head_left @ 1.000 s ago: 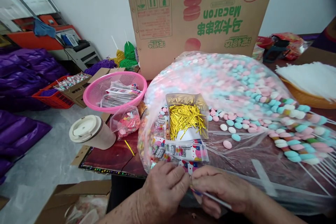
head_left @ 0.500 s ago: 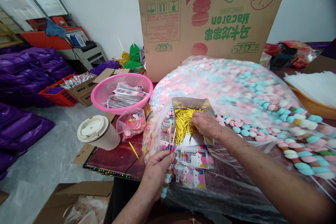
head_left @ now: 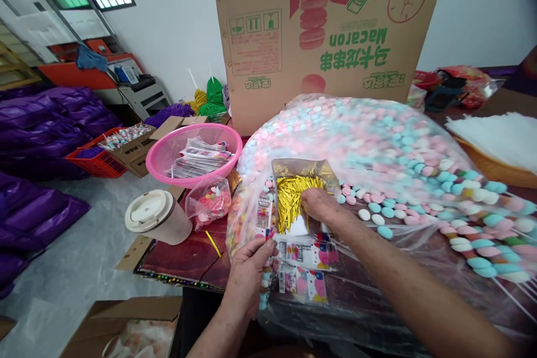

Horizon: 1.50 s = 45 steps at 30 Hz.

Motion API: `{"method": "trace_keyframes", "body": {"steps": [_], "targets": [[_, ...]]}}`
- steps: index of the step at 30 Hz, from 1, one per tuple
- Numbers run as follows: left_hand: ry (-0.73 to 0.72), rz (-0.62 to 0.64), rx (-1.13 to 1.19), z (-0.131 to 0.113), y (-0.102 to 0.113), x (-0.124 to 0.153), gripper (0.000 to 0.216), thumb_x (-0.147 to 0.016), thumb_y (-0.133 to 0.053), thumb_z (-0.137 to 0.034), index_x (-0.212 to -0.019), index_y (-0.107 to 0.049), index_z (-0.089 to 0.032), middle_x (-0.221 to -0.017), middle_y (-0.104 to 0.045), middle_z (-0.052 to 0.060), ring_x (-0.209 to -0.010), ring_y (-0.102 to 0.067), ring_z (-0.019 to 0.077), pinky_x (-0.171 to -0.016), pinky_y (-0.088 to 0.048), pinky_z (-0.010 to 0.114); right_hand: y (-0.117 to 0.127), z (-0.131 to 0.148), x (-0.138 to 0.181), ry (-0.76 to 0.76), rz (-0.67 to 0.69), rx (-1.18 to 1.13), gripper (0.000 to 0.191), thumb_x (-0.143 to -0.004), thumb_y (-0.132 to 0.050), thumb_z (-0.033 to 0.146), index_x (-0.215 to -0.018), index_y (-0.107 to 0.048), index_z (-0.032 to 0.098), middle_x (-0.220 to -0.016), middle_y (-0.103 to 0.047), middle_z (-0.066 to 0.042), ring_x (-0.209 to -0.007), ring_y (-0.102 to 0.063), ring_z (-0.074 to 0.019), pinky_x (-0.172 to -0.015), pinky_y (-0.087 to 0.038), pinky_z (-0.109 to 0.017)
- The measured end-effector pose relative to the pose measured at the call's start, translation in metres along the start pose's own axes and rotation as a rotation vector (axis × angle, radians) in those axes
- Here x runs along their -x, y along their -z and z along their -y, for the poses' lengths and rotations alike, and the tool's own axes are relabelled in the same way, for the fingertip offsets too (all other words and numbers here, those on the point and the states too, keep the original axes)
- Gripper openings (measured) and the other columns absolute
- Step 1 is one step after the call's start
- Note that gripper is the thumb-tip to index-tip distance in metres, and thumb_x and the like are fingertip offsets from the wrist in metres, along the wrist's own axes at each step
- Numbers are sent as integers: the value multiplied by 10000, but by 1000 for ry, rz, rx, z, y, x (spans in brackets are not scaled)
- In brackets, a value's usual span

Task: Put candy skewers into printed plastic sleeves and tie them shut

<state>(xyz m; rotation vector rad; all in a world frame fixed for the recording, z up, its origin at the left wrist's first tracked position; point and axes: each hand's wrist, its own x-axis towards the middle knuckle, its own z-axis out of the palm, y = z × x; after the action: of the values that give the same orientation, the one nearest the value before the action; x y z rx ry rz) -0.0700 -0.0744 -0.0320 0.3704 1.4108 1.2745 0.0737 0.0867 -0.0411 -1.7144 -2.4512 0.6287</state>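
Observation:
My left hand is closed on a bagged candy skewer, pinching the top of its clear printed bag near the table's front edge. My right hand reaches forward into a pile of gold twist ties that lies in a clear packet on top of a huge plastic bag of pink, blue and white candies; its fingers are curled down into the ties. Flat printed bags lie just in front of the ties.
A pink basket of printed bags, a lidded paper cup and a small bag of pink sweets stand at the left. A big "Macaron" carton rises behind. Candy skewers lie at the right. An open box sits below the table.
My hands have parted from the skewer near the table edge. The left hand kept the bagged skewer and raised it; the right hand reached forward into the gold twist ties.

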Motion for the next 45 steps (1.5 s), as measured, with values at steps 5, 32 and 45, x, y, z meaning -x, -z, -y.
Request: {"method": "trace_keyframes", "body": {"steps": [5,32,45], "targets": [[55,119,98,-8,3,0,283,-543,-790,-330,-658,-646,-115,-561,-588,-10,-434,-497,68,-410,-335,171,34,-16,16,91,-55,-300,250,-843,-398,269,-844,-619,152,-657,-589,-16,-578,-537,-126,-548,-405,-240],[75,266,214,4,-57,19,297,-458,-835,-270,-643,-670,-107,-515,-592,-12,-406,-487,61,-445,-382,187,-26,4,140,8,76,-1281,216,-684,-597,372,-706,-536,166,-579,-468,44,-490,-373,-76,-458,-314,-211],[-77,384,-108,16,-52,15,156,-649,-679,-290,-691,-688,-140,-551,-547,-25,-518,-440,82,-548,-353,205,-7,20,148,338,-267,-839,285,-876,-402,239,-1081,-599,224,-792,-614,-28,-777,-565,-161,-734,-450,-293]]}}
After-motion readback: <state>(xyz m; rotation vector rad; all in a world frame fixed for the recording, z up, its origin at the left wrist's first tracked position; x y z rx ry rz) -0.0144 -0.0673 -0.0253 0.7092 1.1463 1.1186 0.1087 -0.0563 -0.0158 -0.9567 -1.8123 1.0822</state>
